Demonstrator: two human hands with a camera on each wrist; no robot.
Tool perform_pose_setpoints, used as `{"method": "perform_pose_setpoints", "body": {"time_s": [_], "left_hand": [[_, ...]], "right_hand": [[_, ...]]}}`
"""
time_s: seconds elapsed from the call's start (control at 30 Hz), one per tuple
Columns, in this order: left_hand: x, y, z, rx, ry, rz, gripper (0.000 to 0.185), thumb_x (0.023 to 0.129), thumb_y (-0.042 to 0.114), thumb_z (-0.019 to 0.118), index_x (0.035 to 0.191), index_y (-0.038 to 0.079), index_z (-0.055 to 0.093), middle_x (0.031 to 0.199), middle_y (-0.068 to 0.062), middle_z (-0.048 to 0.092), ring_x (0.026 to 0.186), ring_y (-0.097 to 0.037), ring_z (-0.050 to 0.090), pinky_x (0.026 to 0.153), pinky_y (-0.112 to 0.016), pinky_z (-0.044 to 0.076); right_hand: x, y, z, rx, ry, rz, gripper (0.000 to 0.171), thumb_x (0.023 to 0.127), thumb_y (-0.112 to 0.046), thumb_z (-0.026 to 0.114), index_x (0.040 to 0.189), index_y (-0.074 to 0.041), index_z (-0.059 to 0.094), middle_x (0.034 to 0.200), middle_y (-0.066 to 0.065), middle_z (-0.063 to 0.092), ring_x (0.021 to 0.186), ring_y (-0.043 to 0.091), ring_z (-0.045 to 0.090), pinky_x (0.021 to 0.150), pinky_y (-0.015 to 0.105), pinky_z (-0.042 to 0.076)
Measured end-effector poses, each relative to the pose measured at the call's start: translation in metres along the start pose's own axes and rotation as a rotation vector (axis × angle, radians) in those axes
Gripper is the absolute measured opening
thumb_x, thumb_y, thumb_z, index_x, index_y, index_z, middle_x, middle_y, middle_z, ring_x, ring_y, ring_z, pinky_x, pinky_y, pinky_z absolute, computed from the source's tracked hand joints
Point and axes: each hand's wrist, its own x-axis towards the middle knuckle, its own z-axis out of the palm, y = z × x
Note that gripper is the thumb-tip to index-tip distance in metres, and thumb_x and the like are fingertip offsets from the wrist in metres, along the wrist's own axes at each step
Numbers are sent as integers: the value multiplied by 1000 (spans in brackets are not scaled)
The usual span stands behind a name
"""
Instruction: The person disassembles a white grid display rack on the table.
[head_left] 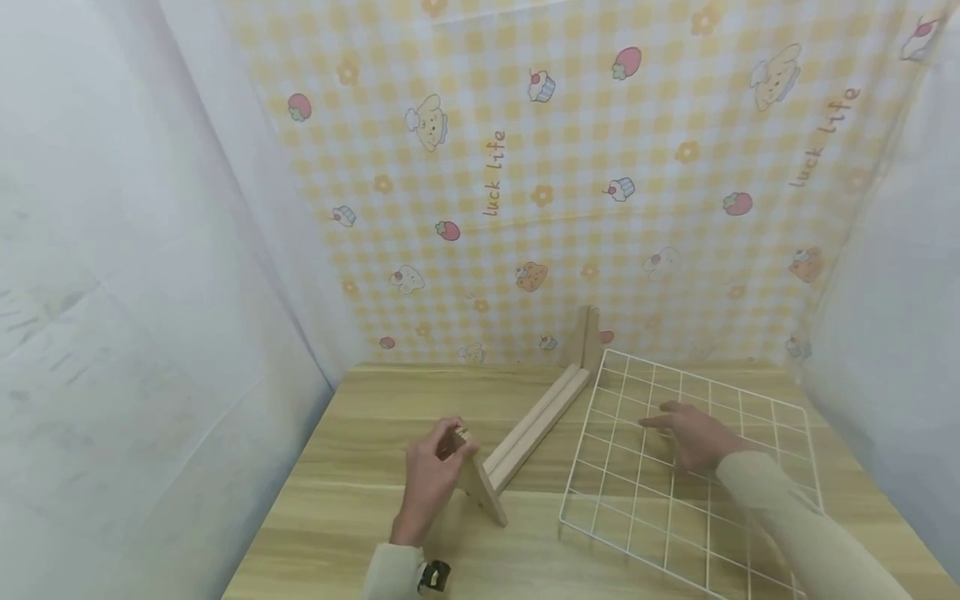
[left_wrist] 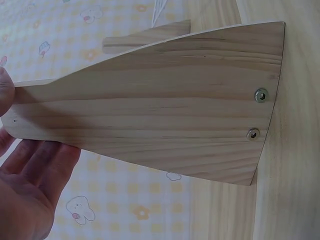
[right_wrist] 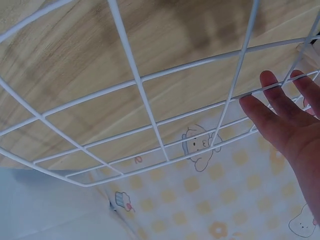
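Observation:
My left hand (head_left: 433, 471) pinches the top of the near wooden end panel (head_left: 480, 487) between thumb and fingers. In the left wrist view, this panel (left_wrist: 165, 105) is broad and tapered, with two metal bolts (left_wrist: 261, 95) near its wide end. Two parallel wooden bars (head_left: 538, 425) run from it to an upright far end panel (head_left: 583, 337). On the right, my right hand (head_left: 697, 437) is at a white wire grid (head_left: 637, 479). Its fingers (right_wrist: 267, 117) extend, fairly straight and spread, against the wires in the right wrist view. The right thumb's placement is unclear.
Beneath everything is a wood-grain table (head_left: 360, 467), with shadows of the grid's wires on it. A yellow checked cloth (head_left: 510, 167) hangs behind the table. White sheets enclose the left side (head_left: 135, 292) and the right side (head_left: 892, 333).

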Motion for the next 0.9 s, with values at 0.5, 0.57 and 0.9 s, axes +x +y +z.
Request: {"method": "perform_pose_setpoints", "body": {"time_s": [0.5,0.57,0.9], "left_hand": [[-19,17,13,99,115,26,32,71,42,72,94,22,63,97,-6,72,86,-20,71,73,-25,57],[-20,18,14,113,127,46,33,71,42,72,95,20,63,95,-7,73,84,-20,71,71,-23,57],[-28,26,22,210,173,170,32,72,31,76,94,12,64,82,-6,73,66,-13,69,59,-17,56]], "right_hand": [[21,-4,13,35,-53,19,88,51,6,74,131,-18,50,135,20,47,116,43,50,79,46,55],[25,-4,13,50,-58,18,90,49,6,74,133,-15,48,134,20,47,114,43,50,75,41,56],[35,-4,18,56,-71,26,90,48,2,76,132,-13,49,135,23,46,112,46,51,72,39,57]]}}
